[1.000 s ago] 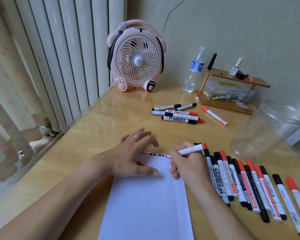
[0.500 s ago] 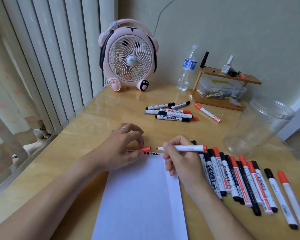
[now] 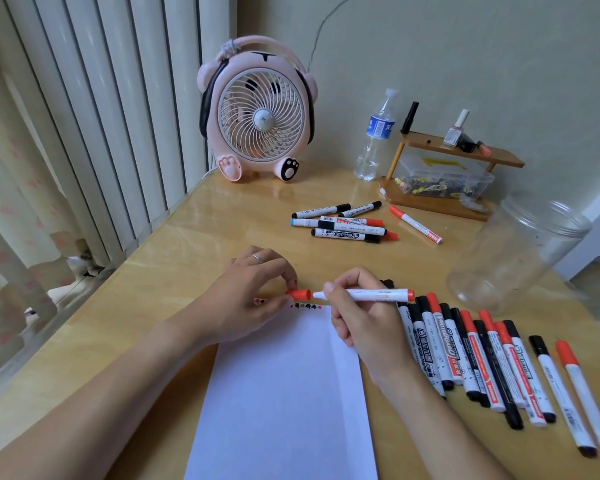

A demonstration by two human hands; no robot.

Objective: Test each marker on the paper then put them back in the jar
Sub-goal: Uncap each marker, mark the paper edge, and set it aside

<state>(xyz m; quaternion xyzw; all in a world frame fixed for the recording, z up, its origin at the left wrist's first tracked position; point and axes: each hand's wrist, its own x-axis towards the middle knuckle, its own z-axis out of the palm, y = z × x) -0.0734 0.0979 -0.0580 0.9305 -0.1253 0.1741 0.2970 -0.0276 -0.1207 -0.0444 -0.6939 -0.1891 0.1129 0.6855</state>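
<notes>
A white sheet of paper (image 3: 284,393) lies nearest on a wooden table (image 3: 174,244), with a short row of small black and red test marks along its far edge. Above that edge, the right hand (image 3: 364,317) grips a white marker (image 3: 371,295) with a red end, held level. The left hand (image 3: 253,296) pinches its red cap (image 3: 299,294) just at the marker's tip. To the right lies a row of capped black and red markers (image 3: 482,362), side by side. Beyond them a clear plastic jar (image 3: 513,251) lies tilted, nothing visible inside. Farther off is a loose cluster of markers (image 3: 347,225). At the back stand a pink fan (image 3: 257,116), a water bottle (image 3: 376,136) and a wooden rack (image 3: 447,174) holding a clear box of small items.
</notes>
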